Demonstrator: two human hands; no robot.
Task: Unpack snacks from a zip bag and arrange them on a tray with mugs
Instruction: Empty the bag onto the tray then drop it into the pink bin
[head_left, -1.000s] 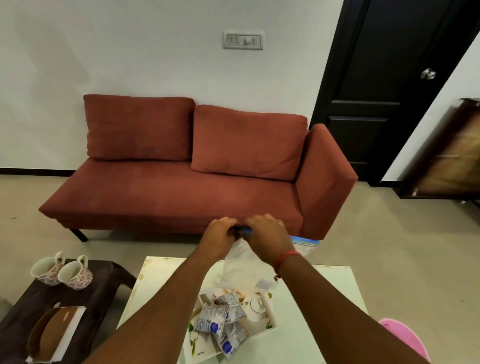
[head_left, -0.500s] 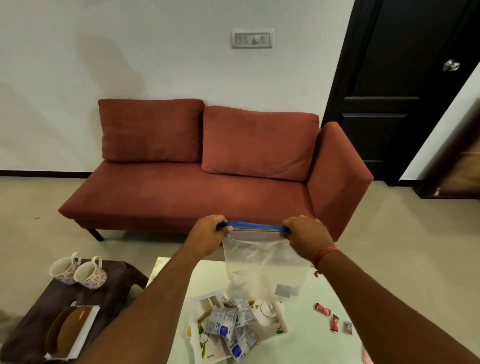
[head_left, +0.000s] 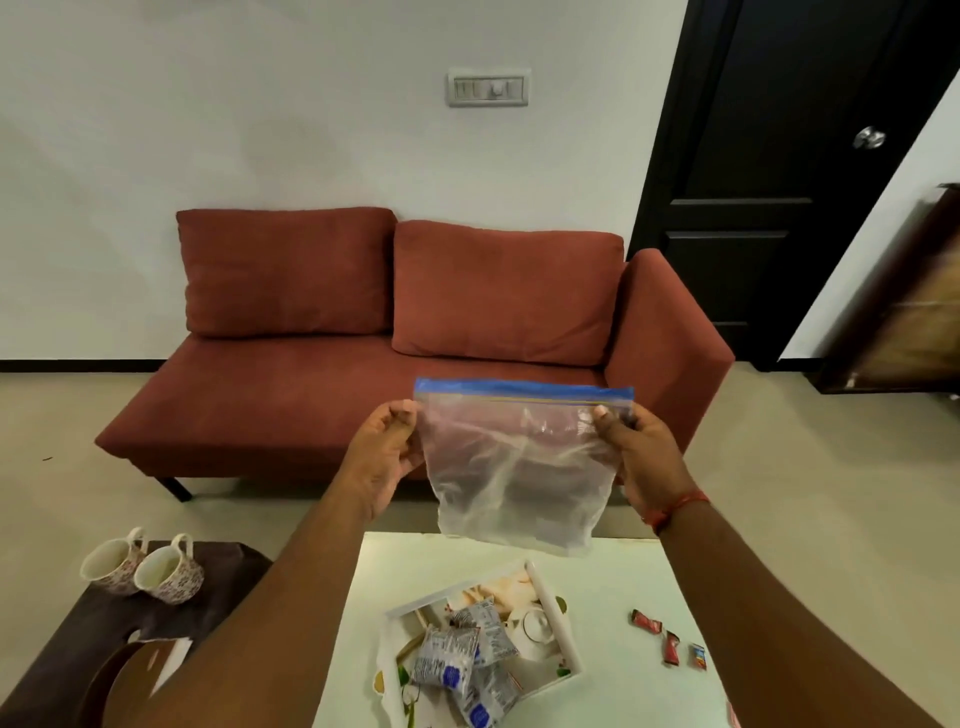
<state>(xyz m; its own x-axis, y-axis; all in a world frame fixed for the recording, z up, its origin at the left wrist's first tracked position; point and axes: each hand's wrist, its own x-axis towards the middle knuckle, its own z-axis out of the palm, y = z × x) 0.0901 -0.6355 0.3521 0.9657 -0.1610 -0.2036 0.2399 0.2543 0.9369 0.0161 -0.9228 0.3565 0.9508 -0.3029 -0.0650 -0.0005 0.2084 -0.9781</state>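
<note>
A clear zip bag (head_left: 517, 470) with a blue zip strip hangs in the air above the white table (head_left: 618, 582); it looks empty and its strip runs flat across the top. My left hand (head_left: 382, 460) pinches its left top corner and my right hand (head_left: 631, 454) pinches its right top corner. Below, a white printed tray (head_left: 558, 623) on the table holds several silver-blue snack packets (head_left: 454, 657). Three small red candies (head_left: 670, 642) lie on the table right of the tray. Two floral mugs (head_left: 143, 569) stand on a dark side table (head_left: 218, 597) at the left.
A red sofa (head_left: 395, 364) stands behind the table against the white wall. A black door (head_left: 779, 182) is at the right, with a wooden frame (head_left: 904, 306) leaning beside it. A brown plate-like item (head_left: 122, 680) lies on the dark side table near its front.
The bag has been raised higher and stretched wider between my hands. Its blue strip now lies flat and straight, and my hands are further apart.
</note>
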